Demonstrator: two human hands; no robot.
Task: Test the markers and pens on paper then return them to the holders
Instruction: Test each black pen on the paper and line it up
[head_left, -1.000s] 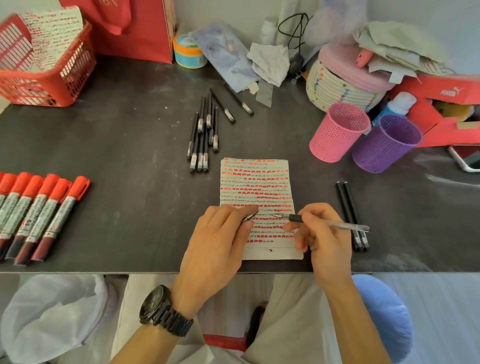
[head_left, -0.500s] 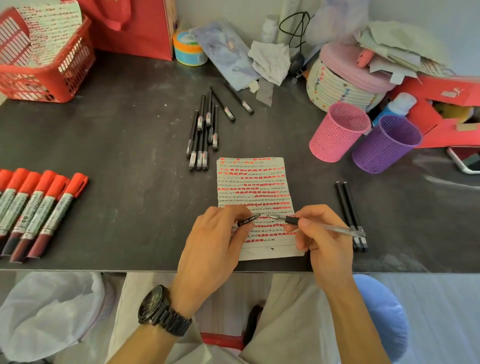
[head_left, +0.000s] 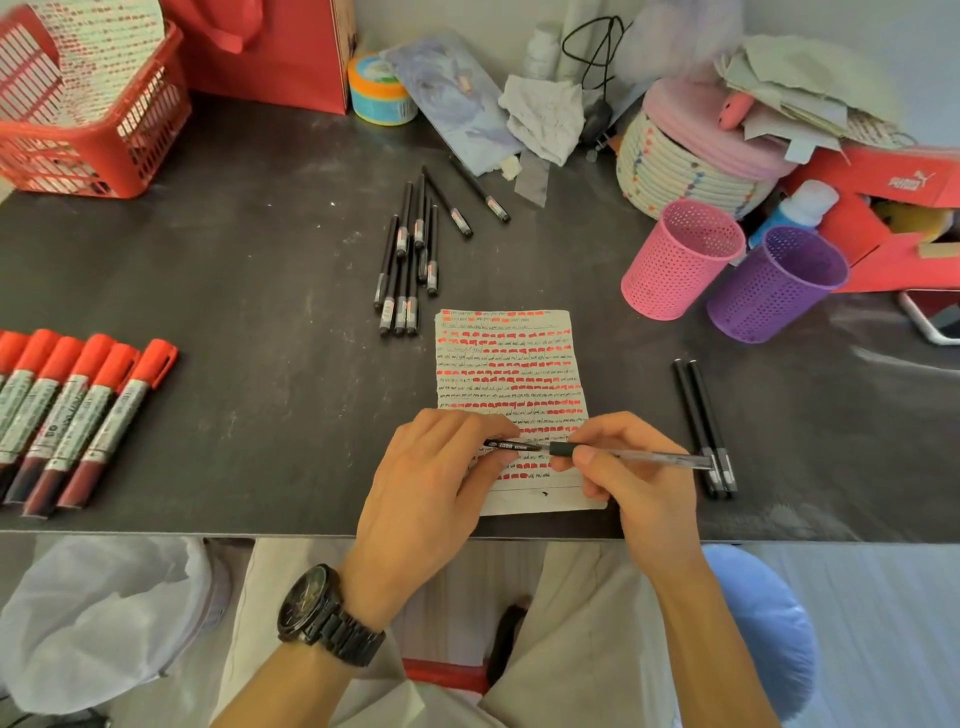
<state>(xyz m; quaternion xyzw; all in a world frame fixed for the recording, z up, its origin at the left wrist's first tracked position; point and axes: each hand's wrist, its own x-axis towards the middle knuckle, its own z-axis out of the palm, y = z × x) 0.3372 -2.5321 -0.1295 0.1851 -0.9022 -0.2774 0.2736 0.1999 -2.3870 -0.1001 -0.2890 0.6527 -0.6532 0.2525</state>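
Head view.

- Surface (head_left: 270, 322): dark, carrying all items below.
- Paper (head_left: 511, 364): lined sheet at the near middle, filled with rows of red marks and black scribbles; its lower corners lie under the two hands.
- Left hand (head_left: 431, 483): over the sheet's lower left, wristwatch (head_left: 322, 618) on the wrist. Its fingers (head_left: 467, 431) are curled and pinch a black pen cap (head_left: 511, 446) with white lettering, open end pointing right.
- Right hand (head_left: 639, 483): over the sheet's lower right. Its fingers (head_left: 584, 457) are curled round a clear-barrelled pen (head_left: 654, 458), held level with the tip pointing left.
- The pen tip meets the mouth of the cap; whether it is inside cannot be told.
- Two black pens (head_left: 704, 426): side by side, just right of the right hand; the held pen's rear end crosses above them.
- Cluster of black pens (head_left: 410, 260): beyond the sheet's top left corner.
- Red-capped markers (head_left: 78, 415): a row at the left edge, caps pointing away.
- Pink holder (head_left: 675, 260) and purple holder (head_left: 774, 286): tilted, touching, far right of the sheet.
- Red basket (head_left: 93, 150): far left corner, holding marked sheets.
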